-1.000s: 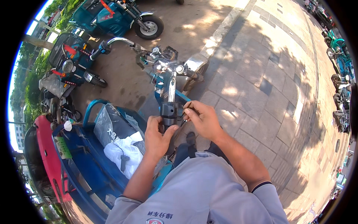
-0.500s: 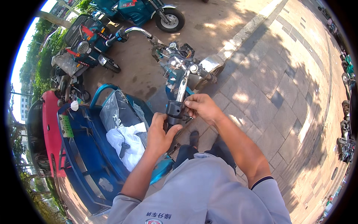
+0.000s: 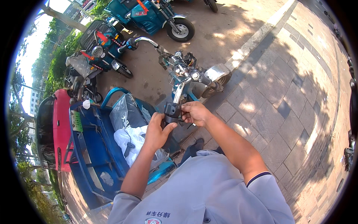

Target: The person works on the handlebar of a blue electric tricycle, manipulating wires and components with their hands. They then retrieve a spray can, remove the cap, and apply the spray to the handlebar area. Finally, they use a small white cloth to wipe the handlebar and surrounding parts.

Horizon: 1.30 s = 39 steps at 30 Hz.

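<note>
A black handlebar switch housing sits near the end of a bent chrome handlebar on a stripped-down three-wheeler. My left hand is closed round the dark end of the bar just below the housing, thumb on the near side. Against the right side of the housing, my right hand pinches with its fingertips. What lies between those fingertips is too small and shaded to make out; a thin dark piece, perhaps a lever or tool, shows beneath them. Bare wires and parts stand exposed at the middle of the handlebar.
Left of me is the blue cargo bed, holding a plastic-wrapped dark box and a white plastic bag. The front wheel's silver fender is ahead. Other teal three-wheelers and a red car stand beyond.
The view has shifted, so the scene sits farther right and lower. My right fingers have moved slightly down along the housing's side; my left hand keeps its hold.
</note>
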Available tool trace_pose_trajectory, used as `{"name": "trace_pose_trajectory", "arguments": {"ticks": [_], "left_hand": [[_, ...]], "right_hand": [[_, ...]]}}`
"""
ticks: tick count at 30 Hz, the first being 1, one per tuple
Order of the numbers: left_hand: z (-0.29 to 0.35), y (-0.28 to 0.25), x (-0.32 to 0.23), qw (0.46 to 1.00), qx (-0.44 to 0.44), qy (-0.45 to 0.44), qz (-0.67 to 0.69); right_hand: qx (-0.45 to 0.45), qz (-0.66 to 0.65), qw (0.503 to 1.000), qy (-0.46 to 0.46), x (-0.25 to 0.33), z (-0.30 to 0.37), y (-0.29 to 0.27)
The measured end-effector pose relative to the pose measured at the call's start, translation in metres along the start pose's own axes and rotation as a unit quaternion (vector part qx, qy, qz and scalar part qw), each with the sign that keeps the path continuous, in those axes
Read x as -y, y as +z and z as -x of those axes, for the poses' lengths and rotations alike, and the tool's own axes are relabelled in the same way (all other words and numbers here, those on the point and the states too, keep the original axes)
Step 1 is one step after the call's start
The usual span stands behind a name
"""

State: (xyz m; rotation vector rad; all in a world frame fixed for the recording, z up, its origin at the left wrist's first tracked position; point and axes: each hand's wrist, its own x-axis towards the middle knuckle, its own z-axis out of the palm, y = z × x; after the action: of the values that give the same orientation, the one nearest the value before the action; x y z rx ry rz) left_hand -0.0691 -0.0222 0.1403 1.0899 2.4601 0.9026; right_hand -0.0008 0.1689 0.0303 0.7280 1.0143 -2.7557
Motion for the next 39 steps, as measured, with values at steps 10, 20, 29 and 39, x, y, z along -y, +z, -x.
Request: {"name": "trace_pose_trajectory", "arguments": {"ticks": [10, 20, 29, 39], "left_hand": [[0.017, 0.03, -0.021, 0.986, -0.101, -0.017, -0.131], [0.018, 0.032, -0.029, 0.987, -0.083, -0.066, -0.121], [0.016, 0.033, -0.026, 0.986, -0.092, -0.053, -0.127], [0.015, 0.03, -0.033, 0.988, -0.091, -0.073, -0.104]], "right_hand": [[0.004, 0.01, 0.995, -0.095, 0.005, 0.002, -0.004], [-0.005, 0.146, 0.926, -0.349, -0.011, 0.037, 0.005], [-0.039, 0.387, 0.746, -0.54, 0.0, 0.052, 0.013], [-0.053, 0.42, 0.703, -0.572, -0.007, 0.052, 0.019]]}}
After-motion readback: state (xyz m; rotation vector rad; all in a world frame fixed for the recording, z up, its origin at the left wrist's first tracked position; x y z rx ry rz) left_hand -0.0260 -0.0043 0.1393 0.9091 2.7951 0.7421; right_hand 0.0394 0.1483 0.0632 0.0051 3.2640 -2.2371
